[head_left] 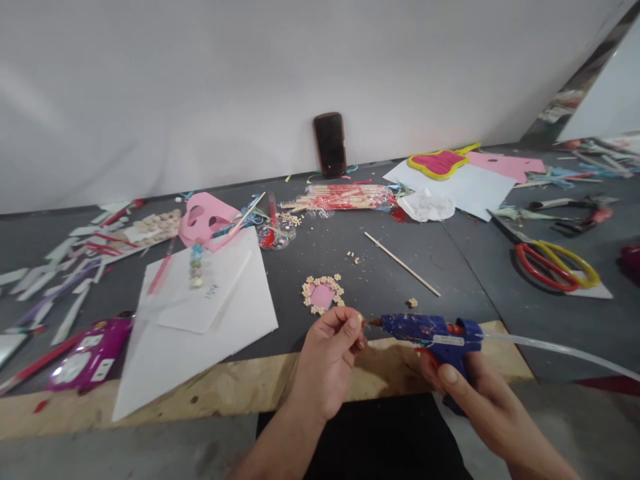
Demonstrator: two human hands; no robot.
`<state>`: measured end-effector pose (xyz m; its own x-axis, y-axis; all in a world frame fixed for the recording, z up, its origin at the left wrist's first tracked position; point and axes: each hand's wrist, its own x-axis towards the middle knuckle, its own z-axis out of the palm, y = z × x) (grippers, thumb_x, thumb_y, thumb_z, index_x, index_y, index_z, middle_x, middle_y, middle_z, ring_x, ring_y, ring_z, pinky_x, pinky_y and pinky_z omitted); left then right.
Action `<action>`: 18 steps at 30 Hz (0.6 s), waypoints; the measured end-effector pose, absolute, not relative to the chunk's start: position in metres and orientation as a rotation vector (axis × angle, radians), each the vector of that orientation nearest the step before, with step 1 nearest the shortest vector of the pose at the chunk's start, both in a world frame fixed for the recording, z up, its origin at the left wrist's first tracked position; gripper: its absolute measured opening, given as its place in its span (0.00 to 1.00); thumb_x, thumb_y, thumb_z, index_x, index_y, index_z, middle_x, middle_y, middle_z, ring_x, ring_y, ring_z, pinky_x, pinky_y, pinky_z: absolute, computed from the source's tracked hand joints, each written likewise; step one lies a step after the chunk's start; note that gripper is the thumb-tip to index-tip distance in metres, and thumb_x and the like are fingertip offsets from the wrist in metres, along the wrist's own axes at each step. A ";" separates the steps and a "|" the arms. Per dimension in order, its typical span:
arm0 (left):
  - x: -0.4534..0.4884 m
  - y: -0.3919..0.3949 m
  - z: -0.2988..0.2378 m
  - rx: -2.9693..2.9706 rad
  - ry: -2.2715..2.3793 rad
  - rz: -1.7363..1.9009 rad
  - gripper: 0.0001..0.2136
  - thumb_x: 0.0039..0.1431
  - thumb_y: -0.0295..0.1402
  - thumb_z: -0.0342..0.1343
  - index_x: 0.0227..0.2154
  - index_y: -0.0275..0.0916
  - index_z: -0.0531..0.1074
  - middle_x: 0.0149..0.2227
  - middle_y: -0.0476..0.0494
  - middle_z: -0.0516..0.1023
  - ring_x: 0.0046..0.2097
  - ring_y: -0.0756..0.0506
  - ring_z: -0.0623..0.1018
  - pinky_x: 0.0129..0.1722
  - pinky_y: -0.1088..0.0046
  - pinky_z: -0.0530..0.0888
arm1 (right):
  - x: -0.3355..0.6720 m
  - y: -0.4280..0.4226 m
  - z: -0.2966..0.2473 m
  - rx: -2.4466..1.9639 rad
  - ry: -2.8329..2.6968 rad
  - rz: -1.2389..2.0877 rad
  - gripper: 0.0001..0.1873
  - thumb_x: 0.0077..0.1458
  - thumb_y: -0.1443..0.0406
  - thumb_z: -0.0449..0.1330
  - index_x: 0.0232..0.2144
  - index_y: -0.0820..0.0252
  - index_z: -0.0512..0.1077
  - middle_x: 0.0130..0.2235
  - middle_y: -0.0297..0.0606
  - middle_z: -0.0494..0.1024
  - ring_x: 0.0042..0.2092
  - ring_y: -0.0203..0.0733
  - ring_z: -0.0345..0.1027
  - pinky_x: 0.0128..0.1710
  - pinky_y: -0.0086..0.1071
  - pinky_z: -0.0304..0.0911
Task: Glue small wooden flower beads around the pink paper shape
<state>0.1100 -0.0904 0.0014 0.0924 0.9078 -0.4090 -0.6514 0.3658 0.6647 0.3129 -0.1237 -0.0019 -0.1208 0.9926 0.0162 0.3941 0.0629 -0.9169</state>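
Glue gun (430, 335) in right hand (475, 400), grip closed on handle; nozzle (373, 323) just beside tiny bead (361, 319) pinched by left hand (327, 365), grip closed, above desk (280, 280).

At lower right we see a hot glue gun (425, 331) of glossy blue plastic, scuffed with pale marks, with a dull metal tip and a smooth translucent glue stick (560, 353). Below it runs a rough plywood edge (215, 393) beneath a matt dark grey tabletop (320, 267). At right, the scissors (555, 267) have glossy red and yellow plastic loops. At centre lies a smooth pale wooden skewer (403, 264); at left, a matt pink foam mask (207, 220) and smooth white paper (200, 353).
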 end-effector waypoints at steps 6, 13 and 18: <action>0.110 -0.090 0.002 0.344 0.894 1.213 0.12 0.43 0.36 0.70 0.25 0.36 0.73 0.26 0.51 0.71 0.27 0.55 0.67 0.29 0.80 0.65 | 0.314 -0.121 0.010 -1.398 -1.436 1.159 0.17 0.56 0.50 0.56 0.31 0.57 0.73 0.25 0.37 0.73 0.27 0.39 0.67 0.26 0.29 0.66; 0.109 -0.092 0.003 0.359 0.909 1.207 0.13 0.42 0.37 0.70 0.25 0.36 0.73 0.27 0.50 0.71 0.27 0.55 0.66 0.30 0.79 0.65 | 0.347 -0.072 0.024 -1.790 -1.271 0.845 0.25 0.53 0.44 0.52 0.33 0.59 0.70 0.28 0.39 0.74 0.28 0.40 0.67 0.26 0.32 0.62; 0.110 -0.096 0.005 0.362 0.939 1.173 0.13 0.41 0.37 0.71 0.24 0.36 0.73 0.26 0.50 0.72 0.27 0.55 0.66 0.30 0.80 0.64 | 0.367 -0.038 0.020 -2.225 -1.757 0.281 0.23 0.56 0.45 0.50 0.28 0.57 0.68 0.29 0.49 0.75 0.29 0.48 0.69 0.27 0.37 0.56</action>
<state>0.1097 -0.0960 0.0050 0.0788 0.8974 -0.4340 -0.6202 0.3850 0.6834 0.3672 -0.0378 0.0205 0.2366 0.9712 0.0271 0.9142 -0.2131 -0.3447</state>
